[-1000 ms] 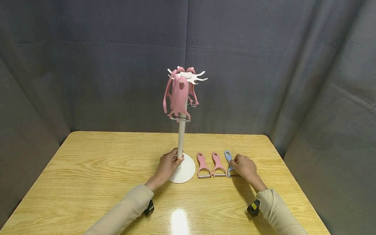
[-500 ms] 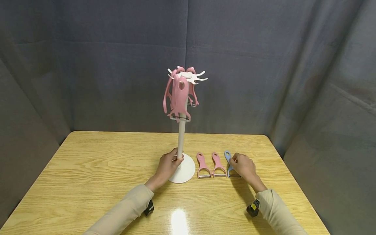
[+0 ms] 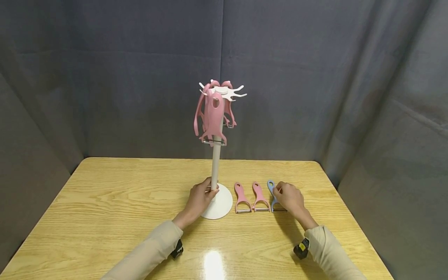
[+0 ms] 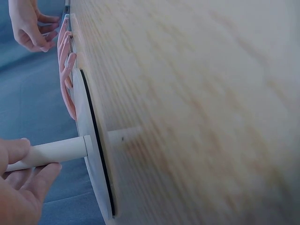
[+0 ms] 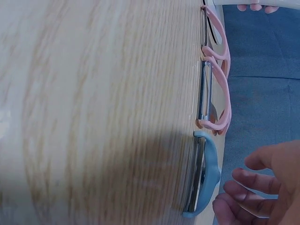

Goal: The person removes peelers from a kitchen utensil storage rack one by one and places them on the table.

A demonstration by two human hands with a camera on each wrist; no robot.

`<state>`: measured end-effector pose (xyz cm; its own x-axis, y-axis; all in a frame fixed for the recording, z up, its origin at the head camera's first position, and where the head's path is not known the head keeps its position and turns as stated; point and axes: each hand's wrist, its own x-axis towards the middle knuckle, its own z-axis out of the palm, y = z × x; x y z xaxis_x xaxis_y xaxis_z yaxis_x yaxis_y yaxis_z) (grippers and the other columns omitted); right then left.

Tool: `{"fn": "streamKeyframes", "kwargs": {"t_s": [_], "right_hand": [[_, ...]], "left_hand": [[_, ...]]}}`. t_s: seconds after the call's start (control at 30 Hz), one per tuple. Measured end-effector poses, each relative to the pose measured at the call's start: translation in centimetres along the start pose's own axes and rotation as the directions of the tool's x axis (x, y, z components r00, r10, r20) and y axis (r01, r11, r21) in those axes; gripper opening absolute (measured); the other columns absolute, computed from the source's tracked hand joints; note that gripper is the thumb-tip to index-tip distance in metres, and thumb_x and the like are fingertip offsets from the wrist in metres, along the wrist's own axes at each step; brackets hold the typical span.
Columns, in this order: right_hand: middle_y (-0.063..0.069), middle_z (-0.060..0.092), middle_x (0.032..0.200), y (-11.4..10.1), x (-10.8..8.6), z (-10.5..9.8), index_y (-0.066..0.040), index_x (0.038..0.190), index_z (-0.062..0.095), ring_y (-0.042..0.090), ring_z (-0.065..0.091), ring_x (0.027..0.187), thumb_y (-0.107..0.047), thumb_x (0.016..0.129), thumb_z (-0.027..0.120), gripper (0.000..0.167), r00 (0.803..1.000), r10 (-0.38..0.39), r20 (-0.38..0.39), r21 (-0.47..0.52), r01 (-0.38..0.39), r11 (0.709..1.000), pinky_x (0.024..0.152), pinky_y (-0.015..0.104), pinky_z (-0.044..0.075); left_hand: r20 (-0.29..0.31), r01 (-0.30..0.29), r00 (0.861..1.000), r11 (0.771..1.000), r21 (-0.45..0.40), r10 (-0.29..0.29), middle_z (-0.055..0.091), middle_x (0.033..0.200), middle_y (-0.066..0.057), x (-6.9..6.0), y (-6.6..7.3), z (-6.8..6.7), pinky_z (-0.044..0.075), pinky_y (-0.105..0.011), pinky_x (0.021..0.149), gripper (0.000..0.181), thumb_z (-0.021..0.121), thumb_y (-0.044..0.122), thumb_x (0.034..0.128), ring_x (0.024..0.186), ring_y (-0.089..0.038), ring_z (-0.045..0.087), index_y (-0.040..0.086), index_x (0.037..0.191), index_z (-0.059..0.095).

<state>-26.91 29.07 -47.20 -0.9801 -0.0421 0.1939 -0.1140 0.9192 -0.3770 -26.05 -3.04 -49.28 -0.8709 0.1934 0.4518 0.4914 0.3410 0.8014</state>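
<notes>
My left hand [image 3: 200, 196] holds the white pole [image 3: 215, 163] of a stand low down, thumb and fingers round it, just above its round base [image 3: 225, 200]. Several pink peelers [image 3: 214, 112] hang from hooks at the stand's top. On the table, right of the base, lie two pink peelers [image 3: 240, 193] and a blue peeler [image 3: 271, 187], side by side with blades toward me. My right hand [image 3: 291, 197] hovers over the blue peeler, covering part of it in the head view. In the right wrist view its fingers [image 5: 248, 197] are loosely bent, apart from the blue peeler [image 5: 212, 173].
White hooks [image 3: 238, 91] without peelers point to the right at the stand's top. The wooden table [image 3: 122, 202] stretches left of the stand. Dark grey curtains [image 3: 140, 77] enclose the back and sides.
My right hand has lifted very slightly over the blue peeler. My left hand, the stand and the peelers have stayed in place.
</notes>
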Motion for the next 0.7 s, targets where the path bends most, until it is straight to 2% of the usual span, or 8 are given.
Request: {"fn": "streamKeyframes", "kwargs": {"t_s": [0.33, 0.7], "right_hand": [[0.005, 0.064, 0.073, -0.22, 0.4, 0.08, -0.003, 0.094, 0.069, 0.016, 0.049, 0.052, -0.019, 0.097, 0.059, 0.019, 1.0, -0.02, -0.002, 0.025, 0.02, 0.999, 0.043, 0.03, 0.041], [0.002, 0.058, 0.067, -0.6, 0.21, 0.2, -0.002, 0.089, 0.067, 0.015, 0.042, 0.047, -0.017, 0.098, 0.06, 0.018, 0.999, -0.049, -0.011, 0.059, 0.05, 0.997, 0.042, 0.028, 0.033]], "left_hand": [[-0.003, -0.003, 1.0, 1.0, 0.001, 0.003, 0.071, 0.1, -0.016, 0.24, 0.12, -0.07, 0.059, -0.03, 0.078, 0.027, 0.07, -0.004, 0.089, 0.093, -0.032, 0.071, -0.007, 0.115, 0.062], [0.016, 0.018, 1.0, 1.0, -0.005, -0.018, 0.07, 0.104, -0.018, 0.0, 0.11, -0.07, 0.059, -0.03, 0.079, 0.029, 0.069, -0.003, 0.09, 0.095, -0.032, 0.07, -0.008, 0.118, 0.061]]}}
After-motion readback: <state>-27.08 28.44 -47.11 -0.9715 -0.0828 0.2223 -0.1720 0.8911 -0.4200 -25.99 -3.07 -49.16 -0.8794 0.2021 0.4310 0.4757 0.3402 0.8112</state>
